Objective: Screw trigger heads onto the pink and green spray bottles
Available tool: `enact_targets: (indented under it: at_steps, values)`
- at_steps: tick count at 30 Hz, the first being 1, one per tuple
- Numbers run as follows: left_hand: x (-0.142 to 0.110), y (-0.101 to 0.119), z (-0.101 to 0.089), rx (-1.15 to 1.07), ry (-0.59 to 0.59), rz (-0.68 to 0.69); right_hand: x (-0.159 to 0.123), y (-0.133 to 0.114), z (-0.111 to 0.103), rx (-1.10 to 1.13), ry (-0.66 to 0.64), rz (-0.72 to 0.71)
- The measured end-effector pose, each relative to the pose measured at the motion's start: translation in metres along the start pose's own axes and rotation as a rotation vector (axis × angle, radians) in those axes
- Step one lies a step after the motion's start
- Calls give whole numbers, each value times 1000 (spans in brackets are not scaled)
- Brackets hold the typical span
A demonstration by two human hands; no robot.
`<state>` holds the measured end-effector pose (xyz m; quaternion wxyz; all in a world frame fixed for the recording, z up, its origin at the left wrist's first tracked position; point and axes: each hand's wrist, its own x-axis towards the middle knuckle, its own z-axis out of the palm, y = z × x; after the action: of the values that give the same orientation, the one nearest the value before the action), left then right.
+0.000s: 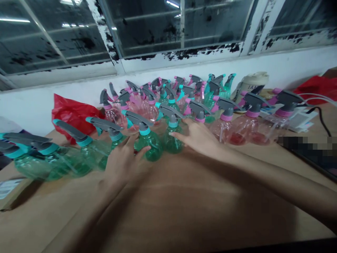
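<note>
A front row of spray bottles with grey trigger heads stands on a wooden table (168,203). My left hand (122,158) is closed round the side of a green spray bottle (154,149) with a turquoise collar, its thumb across the front. Just right of it, my right hand (198,137) grips another green spray bottle (172,142), thumb in front and fingers partly hidden behind. Both bottles are upright, side by side. More green bottles (89,154) run to the left. Pink bottles (238,128) with pink collars continue to the right, some with reddish liquid low inside.
Behind the row stand several more pink and green spray bottles (152,109). A red plastic bag (73,114) lies at left, another red bag (319,88) at right. A pale tub (251,84), cables and a dark flat device (310,153) sit at right; a cardboard piece (19,195) lies front left.
</note>
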<state>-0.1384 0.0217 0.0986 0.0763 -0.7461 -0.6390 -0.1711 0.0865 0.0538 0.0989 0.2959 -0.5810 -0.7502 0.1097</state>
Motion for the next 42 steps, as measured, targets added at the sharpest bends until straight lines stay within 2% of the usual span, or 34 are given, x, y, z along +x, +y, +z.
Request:
enact_targets:
  at_steps: [6, 10, 16, 23, 25, 29, 33, 42]
  values:
    - [-23, 11, -5, 13, 108, -43, 9, 1, 9, 77, -76, -38]
    - [-41, 13, -9, 6, 146, -12, 8, 1, 9, 73, -96, -63]
    - [-57, 16, -3, -100, 128, 45, -3, 0, 6, -2, -73, -104]
    - [-72, 45, 2, -122, 32, 38, -26, 3, -2, -124, -48, -155]
    - [-75, 54, 7, -176, 6, 56, -33, 5, -5, -139, -44, -159]
    - [-76, 73, 24, -353, 37, 113, -50, 10, -11, -163, -43, -197]
    - [-75, 92, 37, -487, 16, 86, -67, 15, -22, -190, -47, -223]
    - [-68, 113, 48, -577, -19, 133, -89, 38, -34, -166, 10, -258]
